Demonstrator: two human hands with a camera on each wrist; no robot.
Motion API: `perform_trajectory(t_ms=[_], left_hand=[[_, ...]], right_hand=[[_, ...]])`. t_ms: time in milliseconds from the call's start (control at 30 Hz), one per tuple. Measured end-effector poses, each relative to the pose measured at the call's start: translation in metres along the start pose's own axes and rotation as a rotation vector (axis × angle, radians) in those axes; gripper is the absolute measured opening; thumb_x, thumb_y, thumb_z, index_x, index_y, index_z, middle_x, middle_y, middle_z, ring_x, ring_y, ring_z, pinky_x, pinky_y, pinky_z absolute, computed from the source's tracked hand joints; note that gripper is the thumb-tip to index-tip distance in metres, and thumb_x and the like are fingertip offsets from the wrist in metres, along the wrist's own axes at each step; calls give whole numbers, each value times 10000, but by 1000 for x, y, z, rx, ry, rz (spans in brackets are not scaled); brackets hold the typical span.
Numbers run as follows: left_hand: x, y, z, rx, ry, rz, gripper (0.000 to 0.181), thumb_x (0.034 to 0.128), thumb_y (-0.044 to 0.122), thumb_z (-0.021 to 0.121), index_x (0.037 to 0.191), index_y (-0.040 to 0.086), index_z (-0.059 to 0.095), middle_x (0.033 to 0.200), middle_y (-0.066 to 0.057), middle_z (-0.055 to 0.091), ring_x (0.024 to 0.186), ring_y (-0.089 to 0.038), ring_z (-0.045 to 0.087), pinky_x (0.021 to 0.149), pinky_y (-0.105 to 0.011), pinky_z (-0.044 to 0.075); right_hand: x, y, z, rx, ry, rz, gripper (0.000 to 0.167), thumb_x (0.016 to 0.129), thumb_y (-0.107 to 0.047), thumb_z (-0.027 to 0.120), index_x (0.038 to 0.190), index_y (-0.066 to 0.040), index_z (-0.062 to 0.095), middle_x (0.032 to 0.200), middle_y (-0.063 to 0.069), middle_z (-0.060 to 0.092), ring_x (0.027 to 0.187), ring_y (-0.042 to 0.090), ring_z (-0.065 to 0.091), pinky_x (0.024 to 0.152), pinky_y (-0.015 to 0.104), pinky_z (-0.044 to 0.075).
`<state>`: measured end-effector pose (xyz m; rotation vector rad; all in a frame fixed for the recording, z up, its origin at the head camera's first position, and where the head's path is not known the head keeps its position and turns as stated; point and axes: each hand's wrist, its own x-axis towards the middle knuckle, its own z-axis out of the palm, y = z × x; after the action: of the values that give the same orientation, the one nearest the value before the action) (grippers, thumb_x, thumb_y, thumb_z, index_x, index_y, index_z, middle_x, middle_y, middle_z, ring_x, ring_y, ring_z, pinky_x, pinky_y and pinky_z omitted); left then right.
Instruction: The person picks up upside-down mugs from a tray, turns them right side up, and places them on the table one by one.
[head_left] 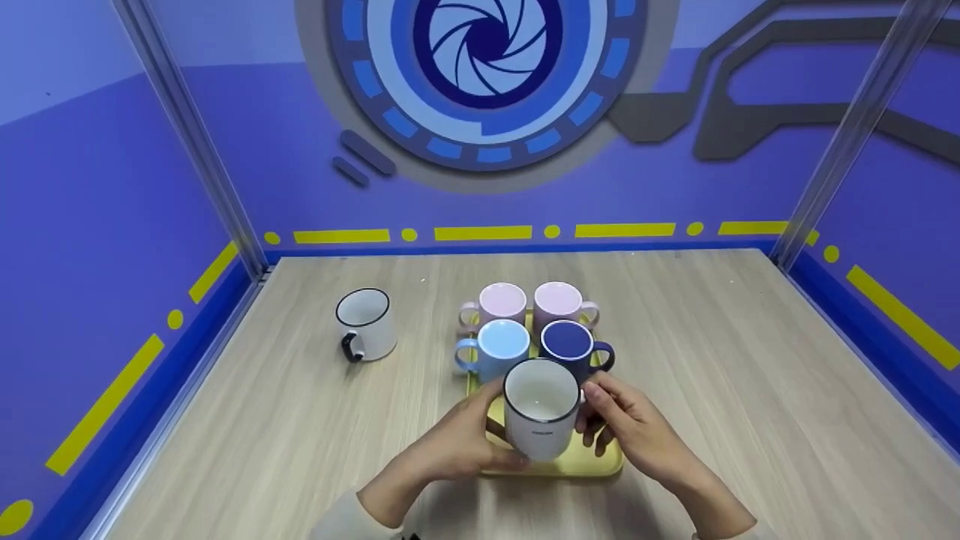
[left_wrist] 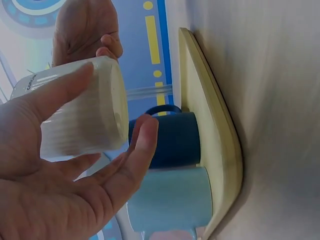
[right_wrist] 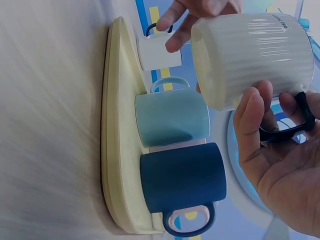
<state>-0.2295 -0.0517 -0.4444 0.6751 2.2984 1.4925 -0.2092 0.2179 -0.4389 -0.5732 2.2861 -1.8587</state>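
A white mug with a dark rim and fine ribs is held between both hands over the front of a yellow tray. My left hand grips its side, the thumb along the wall in the left wrist view. The fingers of my right hand curl at its black handle. On the tray, just behind the held mug, stand a light blue mug and a navy mug. Two pink mugs form the row farther back, their handles pointing outward.
Left of the tray, a second white mug with a black rim and black handle stands upright on the wood-grain table. Blue printed panels close off the back and both sides.
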Motion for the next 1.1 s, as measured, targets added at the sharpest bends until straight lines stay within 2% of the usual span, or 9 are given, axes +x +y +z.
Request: perform_trajectory(t_ms=[100, 300, 433, 533, 667, 767, 867, 1000, 1100], left_hand=[[0, -3, -3, 19, 13, -21, 909, 727, 89, 906, 1499, 275, 464, 1526, -70, 496, 1018, -219, 729, 928, -393, 588], [-1, -12, -10, 83, 57, -71, 812, 808, 63, 863, 1502, 187, 461, 1483, -167, 503, 1075, -323, 699, 820, -375, 602], [-1, -19, -15, 117, 84, -110, 785, 839, 76, 841, 1517, 142, 452, 1475, -201, 510, 1083, -307, 681, 829, -412, 595], [-1, -23, -18, 150, 103, -133, 768, 859, 92, 825, 1524, 108, 441, 1472, -202, 516, 1072, -280, 669, 823, -397, 577], [0, -29, -21, 207, 138, -140, 714, 879, 76, 788, 1508, 56, 449, 1434, -208, 539, 970, -220, 641, 789, -362, 529], [0, -33, -22, 255, 171, -144, 666, 877, 57, 769, 1473, 12, 476, 1373, -211, 566, 945, -212, 597, 808, -378, 507], [1, -37, -23, 293, 191, -159, 642, 873, 50, 762, 1451, -23, 491, 1310, -211, 585, 1012, -256, 589, 861, -421, 523], [3, -41, -22, 313, 179, -180, 644, 879, 55, 751, 1455, -51, 483, 1260, -216, 597, 1130, -328, 592, 973, -508, 519], [5, -43, -21, 344, 157, -189, 637, 890, 69, 735, 1454, -80, 479, 1229, -214, 610, 1165, -335, 583, 1038, -542, 484]], right_hand=[[0, -1, -1, 4, 4, 0, 339, 1135, -279, 401, 1048, 21, 532, 872, 154, 632, 731, 176, 658, 581, 305, 589], [0, -1, -2, 13, 3, -1, 353, 1135, -269, 402, 1041, 49, 523, 867, 159, 632, 727, 177, 661, 576, 309, 588], [0, 1, -3, 9, 4, -6, 347, 1136, -265, 400, 1036, 42, 524, 865, 151, 633, 720, 171, 658, 571, 313, 588], [0, 1, -3, 2, 16, 2, 342, 1135, -273, 403, 1033, 25, 535, 870, 154, 639, 717, 165, 654, 569, 313, 588], [0, 2, -3, -3, 33, 23, 338, 1134, -292, 406, 1038, 0, 549, 881, 146, 649, 718, 157, 650, 571, 312, 588], [-1, 3, -4, -3, 36, 27, 332, 1135, -294, 403, 1050, -9, 550, 887, 138, 650, 721, 159, 650, 573, 315, 588], [-1, 3, -5, 0, 37, 29, 327, 1135, -299, 402, 1054, -18, 550, 890, 131, 651, 722, 159, 650, 574, 314, 588], [-1, 4, -5, 6, 41, 35, 323, 1135, -301, 400, 1055, -28, 553, 889, 124, 653, 717, 153, 649, 573, 307, 586], [-1, 5, -6, 7, 40, 35, 321, 1136, -295, 399, 1058, -25, 555, 888, 127, 654, 714, 152, 650, 571, 305, 585]])
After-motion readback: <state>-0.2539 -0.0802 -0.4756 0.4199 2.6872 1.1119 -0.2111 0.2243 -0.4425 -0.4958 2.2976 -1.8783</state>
